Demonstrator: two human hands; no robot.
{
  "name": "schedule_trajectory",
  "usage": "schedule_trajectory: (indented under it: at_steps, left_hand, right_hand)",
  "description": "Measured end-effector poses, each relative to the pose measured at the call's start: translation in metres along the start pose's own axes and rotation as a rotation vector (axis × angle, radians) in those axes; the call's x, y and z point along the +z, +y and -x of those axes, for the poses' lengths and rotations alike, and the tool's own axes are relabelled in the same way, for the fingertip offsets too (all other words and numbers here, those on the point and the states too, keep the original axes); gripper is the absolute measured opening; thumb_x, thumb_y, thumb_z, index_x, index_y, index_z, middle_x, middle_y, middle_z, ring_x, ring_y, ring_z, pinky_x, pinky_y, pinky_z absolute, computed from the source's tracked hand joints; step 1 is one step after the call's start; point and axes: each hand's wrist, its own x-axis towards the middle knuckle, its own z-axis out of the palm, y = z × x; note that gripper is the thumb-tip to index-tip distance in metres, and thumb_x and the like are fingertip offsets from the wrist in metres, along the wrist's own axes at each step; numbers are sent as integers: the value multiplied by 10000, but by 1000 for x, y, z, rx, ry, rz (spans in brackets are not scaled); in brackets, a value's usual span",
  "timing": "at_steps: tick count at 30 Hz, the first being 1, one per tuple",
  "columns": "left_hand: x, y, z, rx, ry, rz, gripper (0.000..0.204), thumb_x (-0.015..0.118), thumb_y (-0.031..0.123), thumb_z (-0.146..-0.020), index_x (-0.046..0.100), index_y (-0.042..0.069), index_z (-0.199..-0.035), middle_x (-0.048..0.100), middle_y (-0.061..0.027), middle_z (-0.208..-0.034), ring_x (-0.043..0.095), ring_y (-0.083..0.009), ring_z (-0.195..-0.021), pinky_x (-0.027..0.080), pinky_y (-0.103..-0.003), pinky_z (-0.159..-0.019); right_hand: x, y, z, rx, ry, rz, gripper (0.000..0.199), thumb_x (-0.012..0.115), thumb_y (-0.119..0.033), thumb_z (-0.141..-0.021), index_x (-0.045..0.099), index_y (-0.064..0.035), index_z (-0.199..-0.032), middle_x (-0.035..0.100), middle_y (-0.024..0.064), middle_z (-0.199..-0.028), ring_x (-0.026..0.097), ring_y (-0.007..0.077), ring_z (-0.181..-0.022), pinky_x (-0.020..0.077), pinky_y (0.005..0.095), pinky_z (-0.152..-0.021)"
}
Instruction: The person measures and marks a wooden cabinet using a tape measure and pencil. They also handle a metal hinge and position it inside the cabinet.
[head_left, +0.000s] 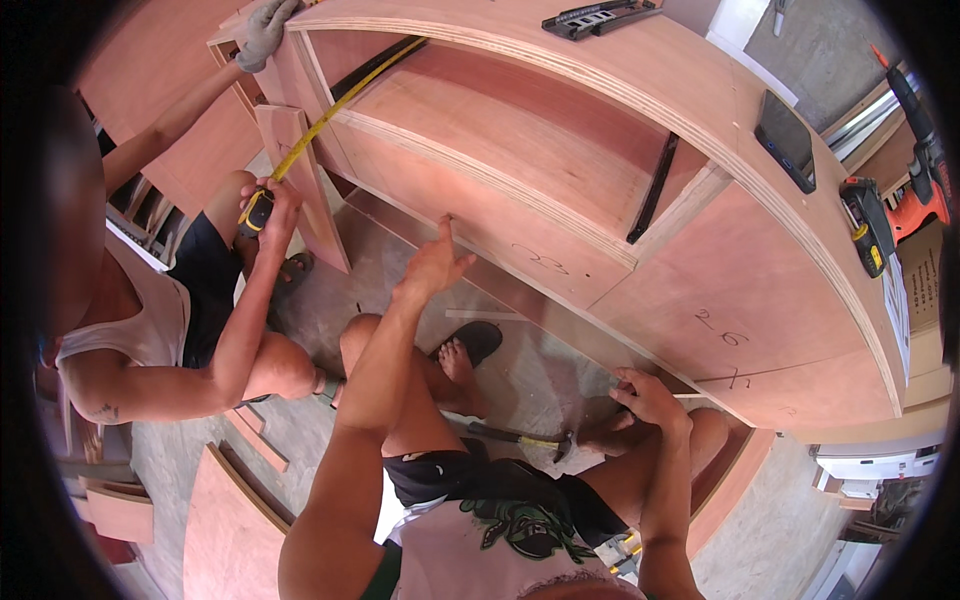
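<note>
A large curved plywood cabinet (650, 295) stands in front of me, with an open compartment and handwritten marks on its face. My left hand (435, 268) reaches to the face below the compartment; its index finger is stretched out to the panel and its thumb is apart, holding nothing. Beside the cabinet's lower edge, my right hand (655, 402) is loosely bent above my knee, with no object visible in it. At the left, a co-worker's bare hand (283, 207) holds a yellow tape measure (257, 212). Its blade runs into the compartment. The co-worker's gloved hand (264, 36) rests at the cabinet's far-left corner.
A hammer (515, 436) lies on the floor between my legs. On the cabinet top are black drawer slides (598, 17), a dark phone (786, 142) and an orange-black power drill (925, 190). A loose board (300, 190) leans near the co-worker; a curved panel (225, 530) lies at lower left.
</note>
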Motion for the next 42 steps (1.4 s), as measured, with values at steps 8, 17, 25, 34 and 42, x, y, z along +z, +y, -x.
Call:
schedule_trajectory:
  at_steps: [8,17,25,34,42]
  left_hand:
    - [-102,33,22,154,411,-93,366,675,318,-921,697,56,-1176,717,-211,-1093,691,-408,-1003,544,-500,-876]
    - [-236,-42,-78,-160,940,-669,429,599,426,-974,658,90,-1233,657,-202,-1227,665,-409,-1090,521,-537,-920]
    - [-240,-76,-111,-116,676,-315,391,550,455,-1000,691,134,-1174,685,-221,-1166,663,-431,-1084,526,-558,-905]
    - [-244,-66,-115,-124,688,-325,364,533,455,-1003,694,210,-1217,717,-210,-1130,680,-408,-1069,533,-537,-900]
    - [-240,-87,-102,-93,714,-360,365,543,303,-1002,616,264,-1357,683,-226,-1188,661,-395,-1114,542,-528,-917]
  right_hand:
    - [-5,-16,7,140,-22,-139,510,667,-325,-974,566,0,-1353,633,227,-1231,683,324,-1026,658,373,-602]
    - [-4,-18,5,85,13,-127,482,671,-312,-968,584,0,-1325,655,220,-1199,694,344,-973,621,404,-734]
    - [-6,-15,9,138,4,-216,514,666,-319,-974,549,-8,-1367,624,211,-1221,702,306,-906,642,367,-628]
    - [-7,-23,1,83,-7,-107,510,679,-284,-980,548,30,-1360,649,224,-1151,704,280,-946,597,352,-743]
    - [-11,-31,6,83,-8,-133,507,680,-295,-975,563,18,-1357,657,219,-1163,710,277,-885,567,369,-815]
